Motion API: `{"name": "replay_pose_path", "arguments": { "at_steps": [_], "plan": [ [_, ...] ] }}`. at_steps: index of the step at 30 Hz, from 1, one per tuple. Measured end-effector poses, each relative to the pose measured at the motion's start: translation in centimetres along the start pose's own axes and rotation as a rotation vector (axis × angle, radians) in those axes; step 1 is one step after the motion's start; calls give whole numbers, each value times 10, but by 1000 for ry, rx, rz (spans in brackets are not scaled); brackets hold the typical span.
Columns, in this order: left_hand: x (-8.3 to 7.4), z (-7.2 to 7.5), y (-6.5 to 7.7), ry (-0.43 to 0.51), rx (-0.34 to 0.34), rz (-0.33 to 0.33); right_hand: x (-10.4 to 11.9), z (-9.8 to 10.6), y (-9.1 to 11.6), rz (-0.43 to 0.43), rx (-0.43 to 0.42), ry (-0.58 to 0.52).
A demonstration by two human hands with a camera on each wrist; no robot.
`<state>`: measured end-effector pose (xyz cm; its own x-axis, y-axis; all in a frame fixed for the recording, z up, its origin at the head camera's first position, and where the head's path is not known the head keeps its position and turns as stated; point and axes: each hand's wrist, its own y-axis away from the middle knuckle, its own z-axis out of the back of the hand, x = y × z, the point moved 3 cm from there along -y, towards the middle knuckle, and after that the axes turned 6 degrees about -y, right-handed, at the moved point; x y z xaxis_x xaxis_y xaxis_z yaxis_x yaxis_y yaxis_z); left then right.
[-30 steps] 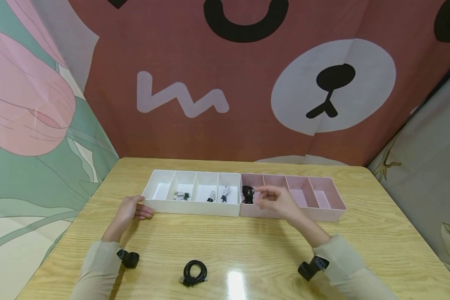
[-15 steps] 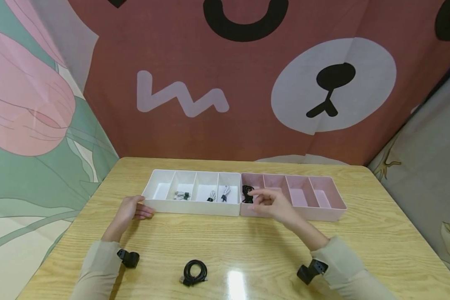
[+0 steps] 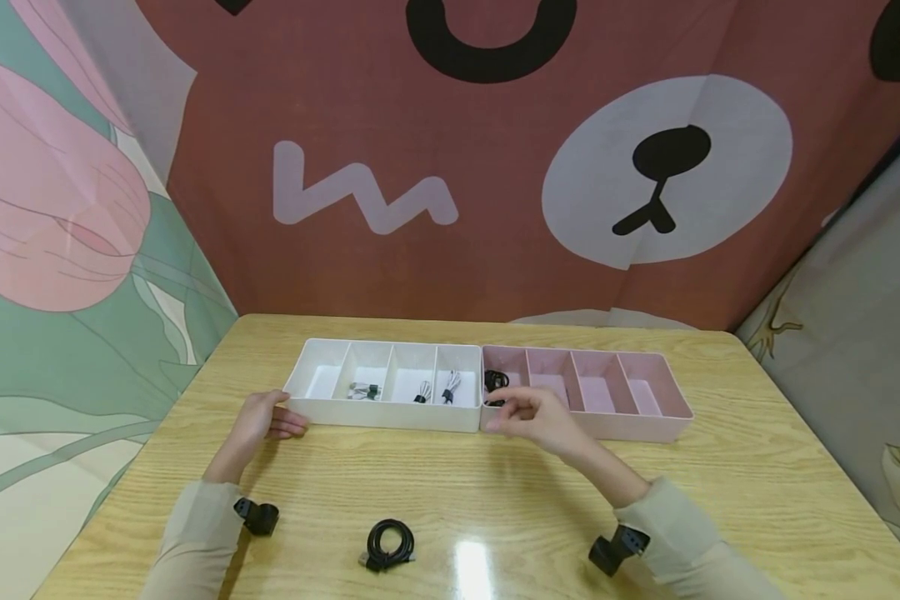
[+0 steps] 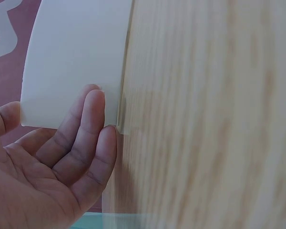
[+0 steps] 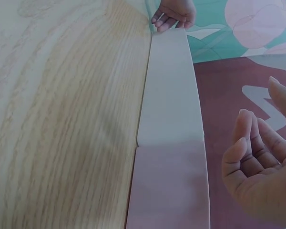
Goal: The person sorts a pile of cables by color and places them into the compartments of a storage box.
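Observation:
My left hand (image 3: 253,421) rests at the front left corner of a white divided box (image 3: 390,415), its fingers fairly straight against the front wall in the left wrist view. My right hand (image 3: 538,423) is held over the front edge of the pink divided box (image 3: 630,427), fingers loosely bent and nothing between them. Just beyond those fingers, a coiled black cable (image 3: 497,379) lies in the pink box's leftmost compartment, partly hidden by the hand. Another coiled black cable (image 3: 375,557) with light plug ends lies on the wooden table (image 3: 495,492), nearer me.
The two boxes stand end to end. Inside the white one are a small white-and-dark bundle (image 3: 363,391) and two tied white cables, one bundled cable (image 3: 423,392) and another cable (image 3: 452,386), in separate compartments. A printed cloth (image 3: 390,275) hangs behind the table.
My right hand has moved left and slightly toward me, now covering part of the black cable in the pink box. My left hand has stayed at the white box's corner.

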<state>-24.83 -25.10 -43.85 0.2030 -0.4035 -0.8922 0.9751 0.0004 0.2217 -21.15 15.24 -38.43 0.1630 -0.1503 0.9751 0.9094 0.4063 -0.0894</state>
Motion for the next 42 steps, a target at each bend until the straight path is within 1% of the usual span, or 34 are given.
{"name": "replay_pose_path", "arguments": {
  "at_steps": [8,15,21,30,37,42],
  "plan": [
    [0,-1,1,8,3,-11,-3,-7,2,-19,30,-4],
    [-2,-1,1,12,-15,-12,-5,-13,2,24,70,-16],
    [-1,-1,1,0,-13,-19,-7,-17,3,56,95,-31],
    [0,-1,0,15,-12,-23,-9,-24,3,94,111,-40],
    [-1,-1,0,6,-12,-19,-11,-30,4,53,121,-42],
    [-1,-1,0,3,-14,-11,-12,-34,3,63,131,-44]
  ]
}}
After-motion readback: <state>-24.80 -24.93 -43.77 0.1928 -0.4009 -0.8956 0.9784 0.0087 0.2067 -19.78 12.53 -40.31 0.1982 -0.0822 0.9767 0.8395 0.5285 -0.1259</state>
